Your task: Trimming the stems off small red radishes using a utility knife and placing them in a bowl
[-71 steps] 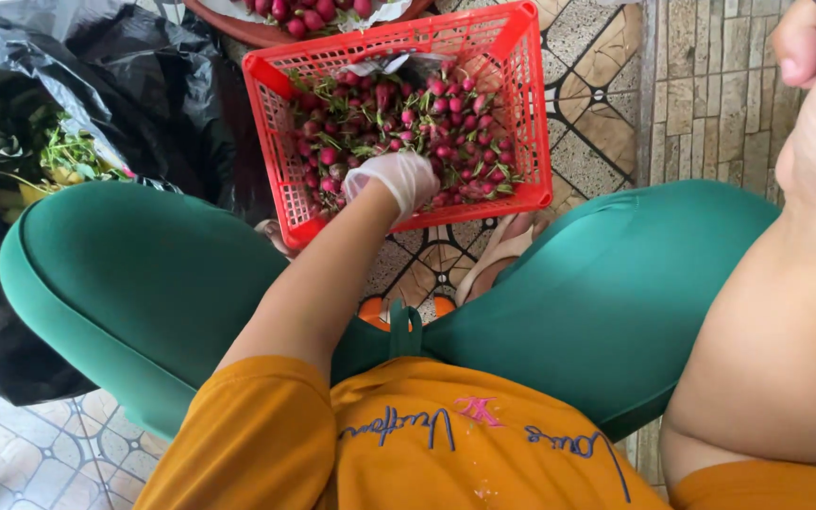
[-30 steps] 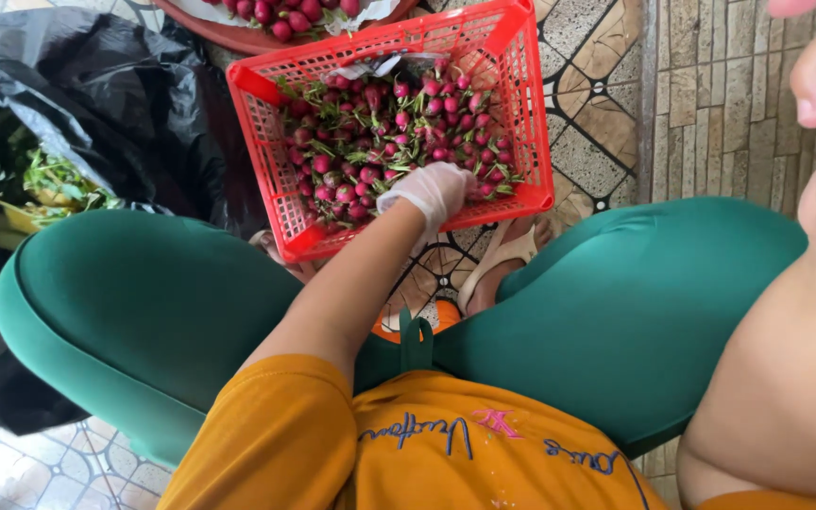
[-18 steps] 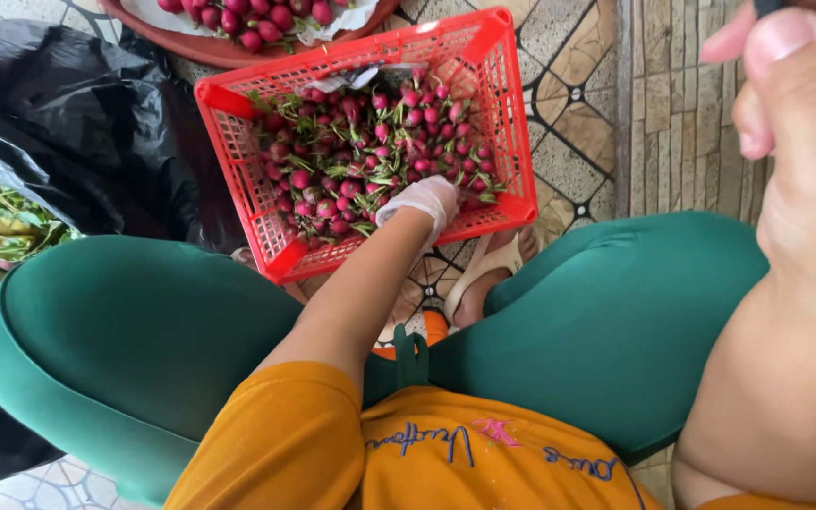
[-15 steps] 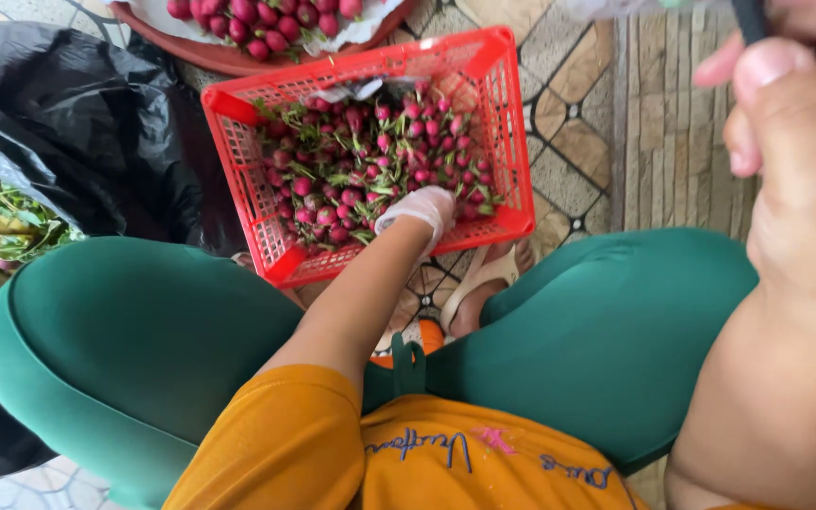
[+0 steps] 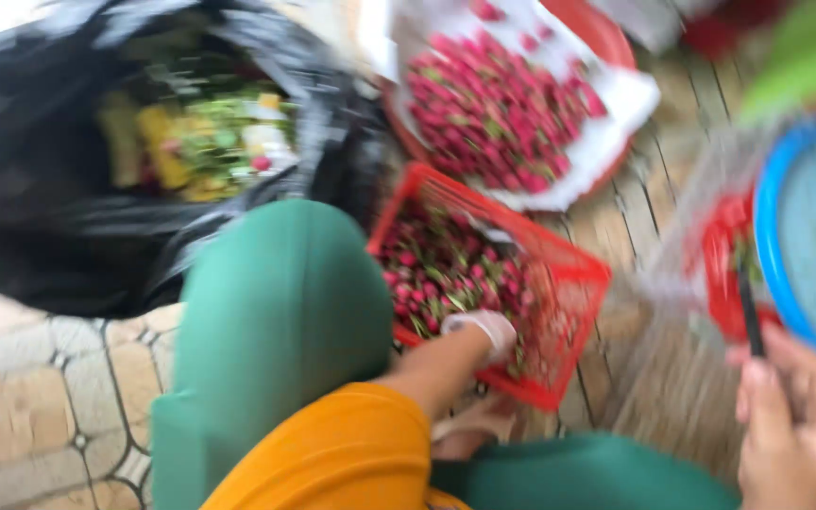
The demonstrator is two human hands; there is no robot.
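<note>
1. Hands first: the left hand (image 5: 485, 331), in a pale glove, reaches into the red basket (image 5: 573, 283) with its fingers curled down among the red buds (image 5: 432, 274); motion blur hides whether it pinches one or only touches them. The right hand (image 5: 795, 430), bare, sits well to the right of the basket with its fingers closed around a thin dark tool (image 5: 750, 312) that points upward.
2. Far left of the basket, a black plastic bag (image 5: 68, 246) lies open on the tiled floor (image 5: 40, 406), with a heap of green and yellow plant scraps (image 5: 195, 142) inside.
3. Between the bag and the basket rises the person's knee in green trousers (image 5: 276, 312); an orange sleeve (image 5: 351, 453) covers the upper arm just below it.
4. The basket is a rectangular mesh crate, tilted in the view. It holds small, rounded pink-red buds mixed with green stems, packed thick; the gloved hand rests near its lower edge.
5. Behind the basket, a round red tray (image 5: 616, 47) lined with white paper (image 5: 630, 104) carries a second heap of the same buds.
6. Right of the basket, a blue-rimmed basin (image 5: 772, 217) shows at the frame edge, just above the right hand. All is blurred.
</note>
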